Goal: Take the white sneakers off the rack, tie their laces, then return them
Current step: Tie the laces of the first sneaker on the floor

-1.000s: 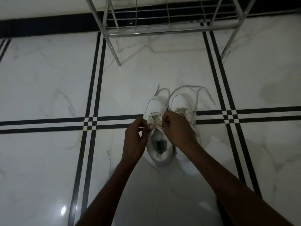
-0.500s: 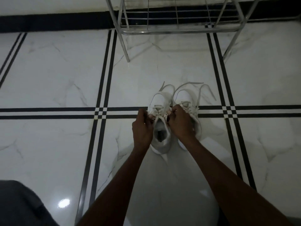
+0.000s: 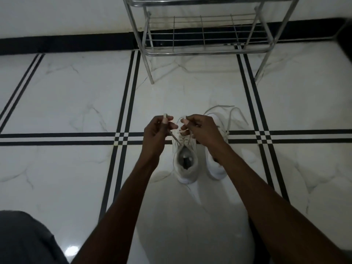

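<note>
Two white sneakers stand side by side on the marble floor, toes pointing away from me. The left sneaker shows its open collar; its laces run up into both hands. My left hand pinches one lace end above the shoe's left side. My right hand pinches the other lace end and covers much of the right sneaker. The right sneaker's loose laces lie spread on the floor beyond it.
A metal shoe rack with bare wire shelves stands against the wall straight ahead, its front legs just beyond the shoes. Dark cloth fills the bottom left corner. White tiles with black stripes lie all around.
Both hands have lifted from the left sneaker's tongue and pulled its lace ends up and apart. The camera has tilted up, showing more of the rack.
</note>
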A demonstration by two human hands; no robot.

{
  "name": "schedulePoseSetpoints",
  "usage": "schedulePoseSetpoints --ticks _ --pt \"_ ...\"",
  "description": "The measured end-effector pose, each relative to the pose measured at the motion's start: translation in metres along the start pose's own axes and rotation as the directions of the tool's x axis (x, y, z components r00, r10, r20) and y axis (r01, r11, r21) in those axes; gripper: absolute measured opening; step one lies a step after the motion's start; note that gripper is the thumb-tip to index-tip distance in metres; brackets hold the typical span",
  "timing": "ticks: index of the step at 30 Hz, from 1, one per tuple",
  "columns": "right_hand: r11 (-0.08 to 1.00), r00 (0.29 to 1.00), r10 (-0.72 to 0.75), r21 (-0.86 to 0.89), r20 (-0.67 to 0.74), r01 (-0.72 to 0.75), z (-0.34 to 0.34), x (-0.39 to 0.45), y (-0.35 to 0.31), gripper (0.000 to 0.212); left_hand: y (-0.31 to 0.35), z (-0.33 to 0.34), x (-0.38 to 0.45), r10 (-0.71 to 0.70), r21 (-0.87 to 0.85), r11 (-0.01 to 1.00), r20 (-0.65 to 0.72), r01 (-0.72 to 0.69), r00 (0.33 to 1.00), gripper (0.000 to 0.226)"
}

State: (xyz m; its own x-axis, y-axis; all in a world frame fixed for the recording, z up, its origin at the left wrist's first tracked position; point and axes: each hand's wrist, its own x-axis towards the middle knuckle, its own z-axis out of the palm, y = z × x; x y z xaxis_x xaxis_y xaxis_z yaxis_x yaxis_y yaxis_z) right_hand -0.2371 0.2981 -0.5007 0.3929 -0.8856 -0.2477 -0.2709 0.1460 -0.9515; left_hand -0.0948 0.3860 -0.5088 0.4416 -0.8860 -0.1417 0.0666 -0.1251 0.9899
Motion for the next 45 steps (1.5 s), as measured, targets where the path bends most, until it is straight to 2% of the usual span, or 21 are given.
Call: schedulePoseSetpoints --ticks 3,5,7,9,12,15,18,20,23,26,28,30,32,34,35,37,39,41,43,44,45 --pt "0.983 0.978 -0.041 -0.169 0.203 0.077 -0.001 0.0 -0.004 0.017 0.022 0.003 0.01 0.133 0.085 0.987 0.055 -0.138 0.99 0.025" --pt "0.96 0.92 -0.036 -0.242 0.39 0.14 -0.001 -0.001 -0.01 0.015 0.03 0.003 0.016 0.181 0.166 0.966 0.105 -0.197 0.978 0.023" --pt "0.939 0.899 -0.047 -0.289 0.435 0.189 -0.001 -0.003 -0.018 0.01 0.03 0.0 0.02 0.153 0.205 0.962 0.154 -0.183 0.976 0.025" --pt "0.927 0.921 -0.095 -0.304 0.379 0.221 -0.004 0.0 -0.021 0.023 0.022 -0.003 0.02 0.056 0.2 0.975 0.198 -0.096 0.979 0.035" --pt "0.885 0.929 -0.1 -0.394 0.357 0.246 -0.016 0.005 -0.023 0.024 0.007 -0.004 0.017 -0.064 0.228 0.974 0.24 0.008 0.969 0.053" --pt "0.806 0.928 -0.152 -0.501 0.339 0.315 -0.028 0.008 -0.025 0.007 -0.002 -0.001 0.017 -0.08 0.21 0.977 0.206 0.035 0.975 0.056" --pt "0.771 0.934 -0.314 -0.529 0.168 0.354 -0.027 0.007 -0.017 0.007 -0.008 0.005 0.018 -0.1 0.178 0.981 0.126 0.076 0.987 0.052" --pt "0.781 0.925 -0.377 -0.522 0.043 0.343 -0.023 0.006 -0.013 0.006 -0.012 0.008 0.019 -0.093 0.195 0.979 0.13 0.067 0.987 0.047" --pt "0.873 0.936 -0.349 -0.377 -0.041 0.309 -0.022 0.007 -0.009 0.007 -0.025 0.005 0.027 -0.021 0.336 0.941 0.19 -0.045 0.982 0.042" --pt "0.956 0.967 -0.25 -0.168 -0.046 0.239 -0.023 0.008 -0.004 0.011 -0.048 -0.007 0.04 0.056 0.62 0.773 0.142 -0.132 0.988 0.046" --pt "0.983 0.983 -0.179 -0.041 -0.049 0.177 -0.024 0.006 0.0 0.012 -0.055 -0.017 0.045 0.123 0.764 0.637 0.024 -0.097 0.992 0.033" --pt "0.989 0.988 -0.143 0.026 -0.061 0.145 -0.025 0.004 0.001 0.012 -0.051 -0.031 0.046 0.133 0.797 0.603 -0.069 -0.025 0.989 0.042" --pt "0.99 0.99 -0.119 0.066 -0.074 0.124 -0.026 0.002 0.001 0.013 -0.039 -0.042 0.041 0.054 0.682 0.731 -0.03 -0.02 0.998 0.05" --pt "0.99 0.996 -0.082 0.11 -0.04 0.086 -0.026 0.004 0.001 0.016 -0.02 -0.047 0.032 -0.078 0.412 0.91 0.048 0.052 0.996 0.049" --pt "0.992 0.998 -0.065 0.108 -0.02 0.066 -0.026 0.006 0.002 0.017 -0.012 -0.049 0.03 -0.123 0.309 0.946 0.062 0.098 0.99 0.05" --pt "0.999 0.998 -0.052 -0.001 -0.025 0.052 -0.025 0.01 0.003 0.022 -0.011 -0.054 0.028 -0.144 0.281 0.95 0.022 0.132 0.989 0.049" --pt "0.969 0.992 -0.056 -0.244 -0.111 0.028 -0.03 0.013 0.01 0.026 -0.022 -0.061 0.026 -0.144 0.393 0.903 -0.106 0.175 0.984 0.048" --pt "0.865 0.96 -0.081 -0.498 -0.266 -0.065 -0.041 0.012 0.024 0.026 -0.042 -0.074 0.022 -0.147 0.585 0.746 -0.322 0.319 0.935 0.048" --pt "0.8 0.915 -0.093 -0.577 -0.393 -0.166 -0.052 0.01 0.042 0.023 -0.056 -0.087 0.012 -0.199 0.636 0.496 -0.58 0.592 0.79 0.046" --pt "0.789 0.894 -0.102 -0.583 -0.436 -0.194 -0.056 0.007 0.05 0.024 -0.062 -0.089 0.006 -0.228 0.621 0.412 -0.638 0.667 0.735 0.047" --pt "0.788 0.879 -0.101 -0.576 -0.466 -0.215 -0.058 0.006 0.055 0.03 -0.066 -0.087 0.001 -0.233 0.634 0.378 -0.64 0.675 0.732 0.047"
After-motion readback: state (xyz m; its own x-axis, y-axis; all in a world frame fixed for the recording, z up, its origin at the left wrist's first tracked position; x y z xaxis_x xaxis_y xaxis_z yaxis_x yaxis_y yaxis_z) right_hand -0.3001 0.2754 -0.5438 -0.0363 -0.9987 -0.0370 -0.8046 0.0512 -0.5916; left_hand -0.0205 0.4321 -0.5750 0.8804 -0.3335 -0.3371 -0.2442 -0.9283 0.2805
